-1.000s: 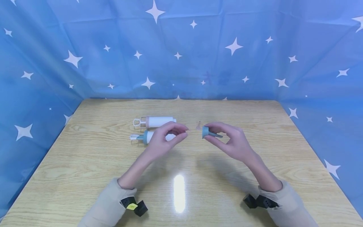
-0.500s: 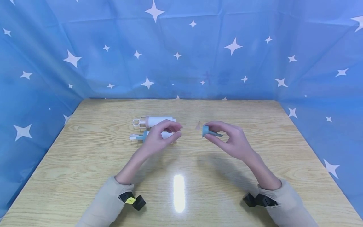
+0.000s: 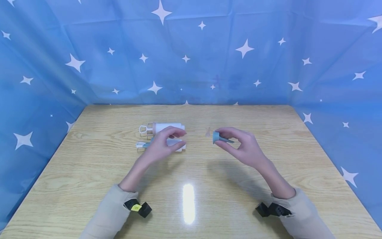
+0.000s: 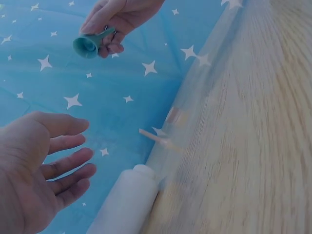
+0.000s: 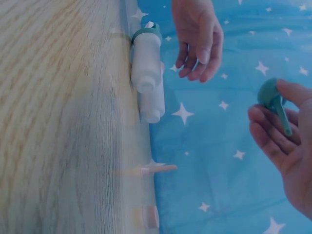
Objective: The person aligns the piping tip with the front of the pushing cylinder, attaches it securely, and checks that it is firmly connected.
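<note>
My right hand [image 3: 243,147] pinches a teal funnel-shaped nozzle [image 3: 216,137] between thumb and fingers, its wide mouth facing left and its thin spout to the right. In the left wrist view the nozzle's [image 4: 87,46] hollow mouth shows. My left hand [image 3: 162,144] holds nothing; its fingers are spread and slightly bent in the left wrist view. It hovers over a white tube with a teal collar [image 3: 176,143] and white handle, partly hiding it. Behind that lies a similar white tube with a pink collar [image 3: 168,127].
A small pink nozzle [image 3: 208,132] stands on the wooden table [image 3: 98,166], between the hands and farther back. Near it in the right wrist view sits a short pink ring-like piece [image 5: 152,217]. A blue curtain with stars [image 3: 191,73] borders the table's back and sides.
My left hand has drawn left, away from the right hand, and its thumb and fingers have parted. My right hand stays nearly still with the teal nozzle.
</note>
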The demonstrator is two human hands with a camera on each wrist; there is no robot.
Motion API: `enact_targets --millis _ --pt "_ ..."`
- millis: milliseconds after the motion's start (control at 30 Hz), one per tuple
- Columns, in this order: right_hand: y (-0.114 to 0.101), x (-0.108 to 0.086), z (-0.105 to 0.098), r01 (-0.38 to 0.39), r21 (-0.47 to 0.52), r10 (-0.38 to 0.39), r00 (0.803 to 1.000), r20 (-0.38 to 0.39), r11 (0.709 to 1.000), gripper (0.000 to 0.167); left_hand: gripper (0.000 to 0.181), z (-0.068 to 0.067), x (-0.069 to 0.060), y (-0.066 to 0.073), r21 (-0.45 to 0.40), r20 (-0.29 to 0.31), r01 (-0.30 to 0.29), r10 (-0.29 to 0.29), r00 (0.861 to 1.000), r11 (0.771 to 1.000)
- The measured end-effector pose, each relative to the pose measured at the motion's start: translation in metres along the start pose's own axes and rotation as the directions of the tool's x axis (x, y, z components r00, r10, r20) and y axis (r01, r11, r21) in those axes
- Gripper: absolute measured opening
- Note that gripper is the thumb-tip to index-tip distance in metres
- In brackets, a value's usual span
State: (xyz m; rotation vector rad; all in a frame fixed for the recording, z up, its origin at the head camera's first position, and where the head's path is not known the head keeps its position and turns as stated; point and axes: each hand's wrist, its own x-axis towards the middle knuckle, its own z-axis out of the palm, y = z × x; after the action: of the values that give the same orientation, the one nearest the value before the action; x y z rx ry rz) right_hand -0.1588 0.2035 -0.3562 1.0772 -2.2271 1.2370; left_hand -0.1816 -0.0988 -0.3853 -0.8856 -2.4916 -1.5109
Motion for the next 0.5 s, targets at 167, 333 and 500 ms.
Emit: enact_targets --millis 167,333,500 --pt "0.000 0.000 0.001 -0.001 -0.006 0.001 1.000 0.002 1.000 0.040 0.030 -0.006 -0.001 -0.008 -0.004 0.030 0.020 -0.020 0.999 1.000" --pt "0.002 -0.001 0.001 -0.013 -0.011 0.013 1.000 0.009 1.000 0.039 0.029 -0.012 0.000 -0.015 -0.013 0.057 0.041 -0.040 0.998 0.999" --pt "0.002 -0.001 0.001 -0.015 -0.005 0.015 1.000 0.007 1.000 0.038 0.033 -0.017 -0.001 -0.019 0.035 0.092 0.080 -0.083 0.992 0.996"
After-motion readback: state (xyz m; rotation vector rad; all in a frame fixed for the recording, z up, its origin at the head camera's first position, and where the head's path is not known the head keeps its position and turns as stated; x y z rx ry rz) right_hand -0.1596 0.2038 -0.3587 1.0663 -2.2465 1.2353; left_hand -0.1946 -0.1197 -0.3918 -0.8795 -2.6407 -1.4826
